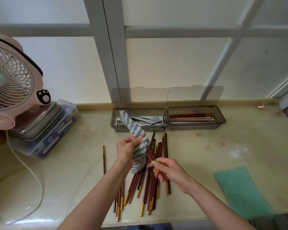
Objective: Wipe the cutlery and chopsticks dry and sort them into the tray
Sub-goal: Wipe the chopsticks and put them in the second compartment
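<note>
Chopsticks lie in a loose pile on the counter at lower centre of the frame. They are maroon with gold ends and sit near the trays. I see the right hand over the pile, thumb and fingers pinching one stick near its gold end. The maroon end angles up-left to the cloth.

The left hand grips that grey-and-white striped cloth mid-length. Its upper end stands up in front of the left tray, and its lower end hangs over the pile. A lone chopstick lies apart, left of the left forearm.

At the back of the counter two grey trays sit side by side, with clear lids raised behind them. The left tray holds metal cutlery. The right tray holds a few sorted sticks laid lengthwise.

A green cloth lies flat at lower right. At the left edge stands a pink fan, with steel tins stacked on a plastic box just beside it. A white cord loops across the counter.
</note>
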Demonstrator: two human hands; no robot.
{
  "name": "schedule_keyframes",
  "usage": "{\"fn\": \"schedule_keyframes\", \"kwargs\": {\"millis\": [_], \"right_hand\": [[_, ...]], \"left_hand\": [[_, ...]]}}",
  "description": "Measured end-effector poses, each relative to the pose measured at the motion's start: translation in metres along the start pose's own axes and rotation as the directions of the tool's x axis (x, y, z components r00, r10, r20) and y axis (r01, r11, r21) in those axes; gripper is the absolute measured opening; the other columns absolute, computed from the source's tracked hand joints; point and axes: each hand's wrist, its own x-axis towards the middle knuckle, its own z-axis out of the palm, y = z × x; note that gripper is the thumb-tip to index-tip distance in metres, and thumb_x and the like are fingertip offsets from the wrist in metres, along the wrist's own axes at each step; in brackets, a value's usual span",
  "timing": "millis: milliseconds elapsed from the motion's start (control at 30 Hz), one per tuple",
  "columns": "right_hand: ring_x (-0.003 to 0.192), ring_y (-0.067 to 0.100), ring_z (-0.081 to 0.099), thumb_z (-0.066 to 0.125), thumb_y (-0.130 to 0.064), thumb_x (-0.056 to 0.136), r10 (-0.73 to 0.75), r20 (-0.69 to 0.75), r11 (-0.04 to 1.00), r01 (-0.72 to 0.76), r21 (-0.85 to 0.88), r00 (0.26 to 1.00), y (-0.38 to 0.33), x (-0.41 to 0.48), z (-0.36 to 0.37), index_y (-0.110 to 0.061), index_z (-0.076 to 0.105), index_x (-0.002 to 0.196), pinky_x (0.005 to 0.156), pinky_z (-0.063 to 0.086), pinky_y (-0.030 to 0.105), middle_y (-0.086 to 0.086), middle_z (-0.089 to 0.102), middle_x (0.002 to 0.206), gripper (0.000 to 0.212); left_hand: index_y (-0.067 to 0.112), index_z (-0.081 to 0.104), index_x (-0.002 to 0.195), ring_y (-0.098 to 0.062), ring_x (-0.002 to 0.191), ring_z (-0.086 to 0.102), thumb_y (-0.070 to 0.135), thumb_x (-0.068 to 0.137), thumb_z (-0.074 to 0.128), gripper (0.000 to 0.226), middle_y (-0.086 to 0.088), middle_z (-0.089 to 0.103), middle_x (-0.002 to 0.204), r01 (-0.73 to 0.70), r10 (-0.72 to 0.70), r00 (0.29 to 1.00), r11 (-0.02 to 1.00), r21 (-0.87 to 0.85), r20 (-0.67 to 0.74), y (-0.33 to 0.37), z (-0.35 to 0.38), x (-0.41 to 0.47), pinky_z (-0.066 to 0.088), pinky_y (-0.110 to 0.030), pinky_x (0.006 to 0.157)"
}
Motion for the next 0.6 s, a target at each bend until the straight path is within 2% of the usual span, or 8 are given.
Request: {"fn": "schedule_keyframes", "kwargs": {"millis": [133, 233, 333, 367, 433, 500, 600], "right_hand": [[0.041, 0.009, 0.029, 0.048, -0.009, 0.098, -0.022, -0.116, 0.995, 0.033, 0.092, 0.993, 0.0, 0.002, 0.004, 0.003, 0.063, 0.088, 0.041, 0.022, 0.02, 0.003, 0.045, 0.057, 0.022], [0.041, 0.007, 0.027, 0.047, -0.008, 0.097, -0.008, -0.175, 0.991, 0.032, 0.133, 0.984, -0.006, 0.008, 0.005, 0.0, 0.056, 0.08, 0.039, 0.022, 0.018, 0.006, 0.044, 0.06, 0.022], [0.044, 0.01, 0.042, 0.05, -0.008, 0.096, -0.029, -0.133, 0.985, 0.051, 0.165, 0.991, -0.009, 0.01, 0.005, 0.003, 0.06, 0.088, 0.043, 0.036, 0.019, 0.007, 0.053, 0.064, 0.016], [0.05, 0.014, 0.052, 0.054, -0.007, 0.093, -0.056, -0.114, 0.985, 0.074, 0.158, 0.992, -0.01, 0.008, 0.004, 0.004, 0.061, 0.095, 0.049, 0.045, 0.022, 0.008, 0.058, 0.069, 0.013], [0.066, 0.024, 0.065, 0.058, 0.001, 0.088, -0.105, -0.118, 0.973, 0.127, 0.193, 0.987, -0.01, 0.005, -0.001, 0.004, 0.058, 0.107, 0.064, 0.056, 0.029, 0.015, 0.066, 0.08, 0.02], [0.071, 0.03, 0.068, 0.059, 0.007, 0.085, -0.15, -0.18, 0.95, 0.192, 0.245, 0.972, -0.009, 0.004, -0.006, 0.007, 0.054, 0.104, 0.066, 0.058, 0.034, 0.021, 0.067, 0.082, 0.02], [0.062, 0.032, 0.068, 0.06, 0.009, 0.083, -0.181, -0.276, 0.942, 0.247, 0.227, 0.944, -0.006, 0.005, -0.004, 0.006, 0.055, 0.091, 0.057, 0.057, 0.034, 0.022, 0.066, 0.074, 0.01]], "left_hand": [[0.0, 0.066, 0.089, -0.03, 0.078, 0.067, 0.013, 0.082, 0.067, 0.015, -0.018, 0.07, 0.085, 0.027, -0.027, 0.999, 1.0, -0.013, -0.018, -0.013, 0.005, -0.006, 0.056, -0.038, 0.073], [0.0, 0.066, 0.099, -0.028, 0.09, 0.067, 0.016, 0.083, 0.064, 0.022, -0.015, 0.071, 0.094, 0.037, -0.044, 0.994, 0.996, 0.079, 0.096, -0.025, 0.015, -0.021, 0.054, -0.037, 0.078], [0.001, 0.067, 0.092, -0.02, 0.08, 0.068, 0.013, 0.084, 0.063, 0.016, -0.01, 0.072, 0.086, 0.068, -0.08, 0.988, 0.993, 0.091, 0.133, -0.019, 0.015, -0.022, 0.053, -0.025, 0.065], [0.002, 0.067, 0.09, -0.019, 0.077, 0.067, 0.012, 0.085, 0.062, 0.012, -0.009, 0.071, 0.084, 0.076, -0.086, 0.988, 0.994, 0.084, 0.126, -0.014, 0.013, -0.02, 0.052, -0.023, 0.062], [0.004, 0.067, 0.09, -0.021, 0.079, 0.066, 0.009, 0.085, 0.06, 0.01, -0.011, 0.07, 0.086, 0.095, -0.099, 0.99, 0.995, 0.043, 0.096, -0.006, 0.009, -0.013, 0.052, -0.027, 0.067], [0.004, 0.067, 0.091, -0.022, 0.078, 0.066, 0.007, 0.087, 0.058, 0.01, -0.012, 0.07, 0.085, 0.099, -0.1, 0.991, 0.995, 0.021, 0.086, -0.004, 0.007, -0.01, 0.053, -0.03, 0.068], [0.001, 0.066, 0.094, -0.02, 0.071, 0.068, 0.007, 0.089, 0.056, 0.013, -0.014, 0.07, 0.085, 0.127, -0.127, 0.98, 0.992, 0.009, 0.151, -0.009, 0.015, -0.018, 0.055, -0.027, 0.06]]}}
